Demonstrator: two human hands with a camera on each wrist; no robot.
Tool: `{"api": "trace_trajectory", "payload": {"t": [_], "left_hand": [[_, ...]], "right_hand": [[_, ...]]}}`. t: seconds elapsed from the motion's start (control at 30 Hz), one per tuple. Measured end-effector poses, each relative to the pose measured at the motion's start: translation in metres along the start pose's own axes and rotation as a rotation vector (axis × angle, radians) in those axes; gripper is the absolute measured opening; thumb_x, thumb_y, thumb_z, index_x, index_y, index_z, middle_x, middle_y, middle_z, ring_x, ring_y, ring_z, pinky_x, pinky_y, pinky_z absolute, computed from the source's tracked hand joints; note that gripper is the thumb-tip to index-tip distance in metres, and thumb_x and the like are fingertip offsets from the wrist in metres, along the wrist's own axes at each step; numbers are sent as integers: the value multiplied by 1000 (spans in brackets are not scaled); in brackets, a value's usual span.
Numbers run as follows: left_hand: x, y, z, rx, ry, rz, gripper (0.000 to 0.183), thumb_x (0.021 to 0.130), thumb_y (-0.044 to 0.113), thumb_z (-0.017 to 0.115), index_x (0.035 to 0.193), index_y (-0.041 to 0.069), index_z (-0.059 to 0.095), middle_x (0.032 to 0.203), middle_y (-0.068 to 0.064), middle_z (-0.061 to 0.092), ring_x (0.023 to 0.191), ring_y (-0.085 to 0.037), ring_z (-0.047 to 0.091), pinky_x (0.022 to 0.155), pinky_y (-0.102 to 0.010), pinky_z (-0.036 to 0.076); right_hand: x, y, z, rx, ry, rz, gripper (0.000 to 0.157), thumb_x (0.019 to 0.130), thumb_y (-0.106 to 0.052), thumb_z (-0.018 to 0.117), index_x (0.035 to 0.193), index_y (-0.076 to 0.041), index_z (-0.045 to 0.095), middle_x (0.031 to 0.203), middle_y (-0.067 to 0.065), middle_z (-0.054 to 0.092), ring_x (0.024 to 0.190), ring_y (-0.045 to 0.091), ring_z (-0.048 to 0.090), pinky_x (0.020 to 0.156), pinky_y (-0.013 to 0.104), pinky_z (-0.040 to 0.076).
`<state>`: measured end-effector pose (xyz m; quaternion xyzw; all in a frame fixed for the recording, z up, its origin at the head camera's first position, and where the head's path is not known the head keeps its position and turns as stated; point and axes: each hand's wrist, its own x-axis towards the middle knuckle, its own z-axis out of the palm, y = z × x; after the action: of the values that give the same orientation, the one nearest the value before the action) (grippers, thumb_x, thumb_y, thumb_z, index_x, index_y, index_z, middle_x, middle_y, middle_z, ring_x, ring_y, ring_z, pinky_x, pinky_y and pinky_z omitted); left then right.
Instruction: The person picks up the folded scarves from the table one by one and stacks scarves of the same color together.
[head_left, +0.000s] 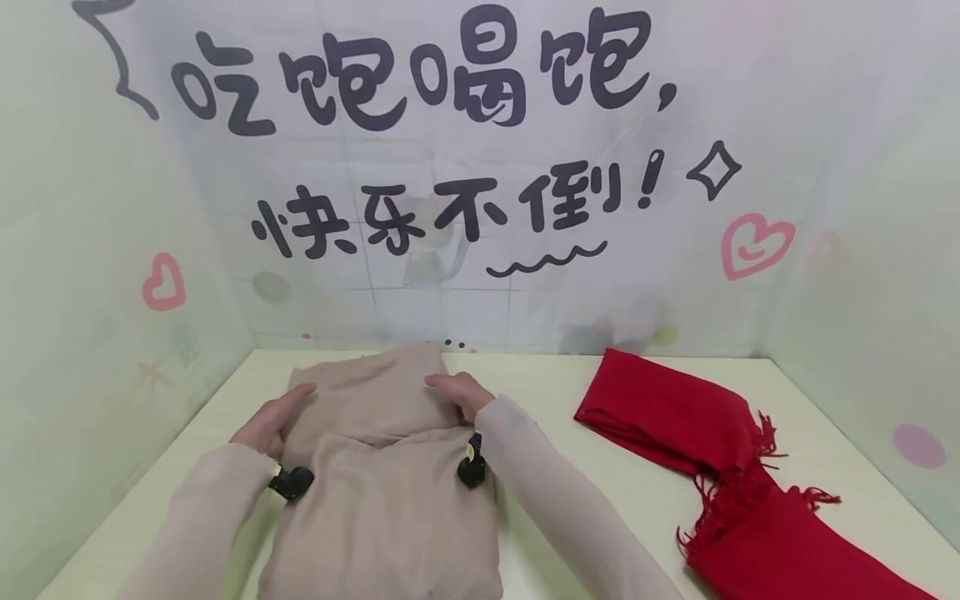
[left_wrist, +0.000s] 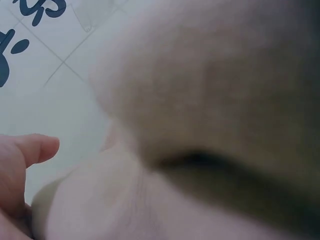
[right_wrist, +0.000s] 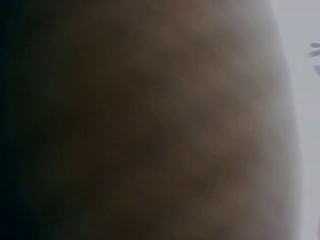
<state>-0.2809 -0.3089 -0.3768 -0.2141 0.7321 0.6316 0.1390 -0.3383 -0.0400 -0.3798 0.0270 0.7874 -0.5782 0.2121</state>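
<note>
A beige cloth [head_left: 390,508], folded, lies towards the left of the table, its nearer part bulging over its flatter far part. My left hand [head_left: 264,423] holds the left side of that far part, its thumb over the top and its fingers hidden by fabric. On the opposite side my right hand [head_left: 463,395] holds it likewise, thumb pointing inward. In the left wrist view the left thumb [left_wrist: 42,148] stands out straight beside blurred beige fabric [left_wrist: 215,95]. Dark, blurred cloth [right_wrist: 150,120] fills most of the right wrist view and hides the right hand there.
A red fringed scarf [head_left: 660,408] lies folded at the right of the table [head_left: 540,400], a second red stretch [head_left: 795,550] reaching towards the front right corner. Printed sheets [head_left: 480,317] wall in the back and both sides. Each wrist wears a small black camera [head_left: 471,471].
</note>
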Motion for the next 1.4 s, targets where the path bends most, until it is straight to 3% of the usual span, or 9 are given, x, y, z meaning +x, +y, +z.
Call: {"api": "trace_trajectory", "payload": {"t": [0.13, 0.23, 0.43, 0.77, 1.03, 1.4], "left_hand": [[1, 2, 4, 31, 8, 16, 88, 94, 48, 45, 145, -12, 5, 136, -27, 26, 114, -30, 38, 98, -44, 36], [1, 4, 4, 56, 22, 43, 79, 95, 42, 46, 142, -13, 15, 125, -20, 35, 106, -26, 44, 92, -40, 39], [2, 11, 8, 75, 47, 109, 73, 97, 36, 44, 141, -15, 17, 124, -22, 35, 104, -27, 44, 90, -41, 40], [-11, 29, 10, 77, 67, 175, 69, 97, 35, 43, 146, -7, 18, 121, -18, 40, 99, -25, 46, 86, -42, 40], [-20, 48, 14, 68, 102, 266, 67, 98, 34, 44, 146, -6, 21, 125, -18, 39, 109, -28, 41, 93, -45, 36], [-40, 61, 13, 91, 96, 333, 65, 98, 34, 43, 146, -4, 22, 132, -19, 36, 114, -29, 40, 98, -46, 34]], "right_hand": [[-1, 1, 4, 3, -27, -17, 68, 89, -30, 61, 139, 10, 36, 142, 24, 41, 130, 36, 41, 109, 46, 33], [-2, -2, 9, -15, -9, -23, 62, 90, -26, 60, 136, 10, 39, 136, 23, 46, 125, 34, 46, 107, 44, 36], [0, -5, 12, -2, 86, -29, 55, 93, -21, 54, 137, 8, 37, 129, 22, 48, 120, 33, 48, 106, 46, 37], [-6, -11, 7, -18, 119, -157, 50, 92, -16, 47, 134, 10, 39, 128, 21, 49, 108, 27, 49, 100, 42, 41], [-21, -23, -2, 43, 135, -231, 60, 92, -16, 45, 143, 9, 27, 145, 24, 36, 127, 32, 41, 107, 44, 35], [-45, -30, -12, 108, 130, -250, 45, 92, -19, 48, 128, 7, 43, 119, 19, 52, 105, 28, 52, 97, 43, 42]]}}
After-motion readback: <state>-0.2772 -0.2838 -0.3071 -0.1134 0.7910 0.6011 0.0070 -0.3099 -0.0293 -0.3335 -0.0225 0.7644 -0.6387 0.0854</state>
